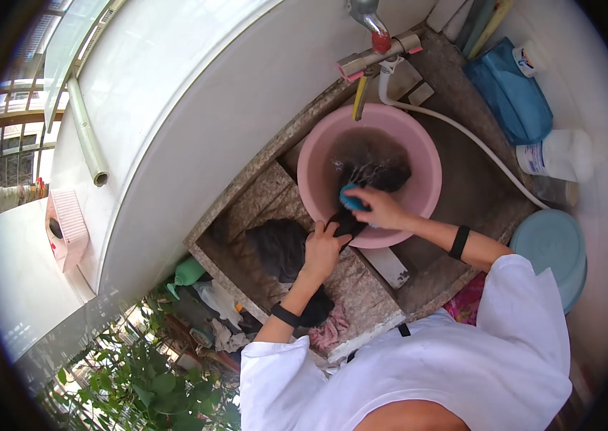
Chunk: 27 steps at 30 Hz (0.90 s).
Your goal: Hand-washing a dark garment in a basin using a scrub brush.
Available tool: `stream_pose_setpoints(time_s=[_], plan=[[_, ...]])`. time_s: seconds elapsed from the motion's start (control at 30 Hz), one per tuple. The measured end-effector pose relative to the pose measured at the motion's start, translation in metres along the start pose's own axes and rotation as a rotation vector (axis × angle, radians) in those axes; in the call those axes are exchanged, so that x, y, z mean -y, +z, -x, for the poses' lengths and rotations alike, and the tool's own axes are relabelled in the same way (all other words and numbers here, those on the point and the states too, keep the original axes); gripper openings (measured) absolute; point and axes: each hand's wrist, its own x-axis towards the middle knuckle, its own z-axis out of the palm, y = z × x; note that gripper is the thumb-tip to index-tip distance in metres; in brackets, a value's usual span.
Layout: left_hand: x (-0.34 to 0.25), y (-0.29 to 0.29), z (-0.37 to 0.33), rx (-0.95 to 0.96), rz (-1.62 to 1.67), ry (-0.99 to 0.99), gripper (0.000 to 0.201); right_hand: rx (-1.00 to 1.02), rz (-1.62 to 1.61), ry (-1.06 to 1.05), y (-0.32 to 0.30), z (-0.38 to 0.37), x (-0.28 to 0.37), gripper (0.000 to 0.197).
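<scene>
A pink basin (429, 161) of murky water stands in the sink. My left hand (323, 251) is closed on a black cloth (348, 225) at the basin's near left rim. Just above that cloth, my right hand (381, 209) grips a blue scrubbing brush (353, 197); its underside is hidden. More dark fabric (383, 176) lies in the water. Left of my left hand, a dark garment (278, 248) is heaped on the stone washboard (250, 205), with a small pink cloth (330, 327) near its front edge.
A tap (379, 44) with a white hose (472, 133) rises behind the basin. To the right are a blue bag (508, 93), a white bottle (566, 154) and a light blue round tub (549, 251). Leafy plants (153, 377) grow at lower left, beside a green bottle (188, 271).
</scene>
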Motion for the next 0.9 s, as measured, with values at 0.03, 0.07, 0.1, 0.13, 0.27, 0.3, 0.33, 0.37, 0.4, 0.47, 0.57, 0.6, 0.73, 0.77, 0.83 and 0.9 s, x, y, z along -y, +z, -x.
stream_pose_setpoints(time_s=[0.03, 0.07, 0.1, 0.13, 0.27, 0.3, 0.33, 0.37, 0.4, 0.47, 0.57, 0.6, 0.73, 0.77, 0.83, 0.9], plan=[[-0.003, -0.001, -0.005, -0.005, -0.005, 0.009, 0.036, -0.007, 0.003, 0.004, 0.001, -0.008, -0.009, 0.046], [-0.008, -0.005, -0.002, 0.006, -0.004, 0.007, 0.036, 0.177, 0.424, -0.041, 0.008, -0.019, -0.025, 0.048], [-0.009, -0.012, 0.005, 0.026, 0.029, -0.041, 0.036, 0.363, 0.841, -0.086, 0.013, -0.029, -0.037, 0.05], [-0.006, -0.015, 0.005, 0.031, 0.054, -0.095, 0.035, 0.238, 0.809, -0.148, -0.006, -0.037, -0.053, 0.049], [0.0, -0.018, 0.017, 0.035, 0.053, -0.194, 0.035, 0.007, 0.888, 0.047, -0.054, -0.049, -0.094, 0.048], [0.002, -0.017, 0.016, 0.031, 0.054, -0.195, 0.035, -0.092, 0.896, 0.181, -0.061, -0.049, -0.085, 0.048], [0.005, -0.015, 0.016, 0.002, 0.038, -0.171, 0.039, -0.091, 0.899, 0.179, -0.059, -0.046, -0.075, 0.048], [0.004, -0.011, 0.012, -0.031, 0.023, -0.15, 0.044, -0.161, 0.744, 0.19, -0.051, -0.04, -0.063, 0.049], [0.003, -0.009, 0.008, -0.037, 0.028, -0.154, 0.044, -0.23, 0.587, 0.203, -0.04, -0.032, -0.049, 0.05], [0.006, -0.009, 0.004, -0.006, 0.023, -0.081, 0.044, -0.079, 0.233, -0.119, 0.013, -0.017, -0.012, 0.049], [-0.001, -0.015, 0.002, 0.044, 0.048, -0.087, 0.037, 0.204, 0.693, -0.084, 0.023, -0.032, -0.032, 0.041], [-0.003, -0.018, 0.003, 0.04, 0.039, -0.085, 0.037, 0.197, 0.694, -0.09, 0.012, -0.043, -0.044, 0.041], [-0.019, -0.028, 0.031, 0.079, 0.199, -0.259, 0.039, -0.121, 0.899, -0.078, -0.041, -0.067, -0.089, 0.039], [-0.021, -0.03, 0.033, 0.051, 0.245, -0.274, 0.04, -0.115, 0.923, -0.066, -0.062, -0.067, -0.1, 0.042], [-0.012, -0.027, 0.029, 0.0, 0.223, -0.309, 0.04, -0.13, 0.917, 0.045, -0.071, -0.064, -0.086, 0.043], [-0.006, -0.023, 0.023, -0.059, 0.199, -0.346, 0.04, -0.18, 0.731, 0.075, -0.049, -0.057, -0.054, 0.044]])
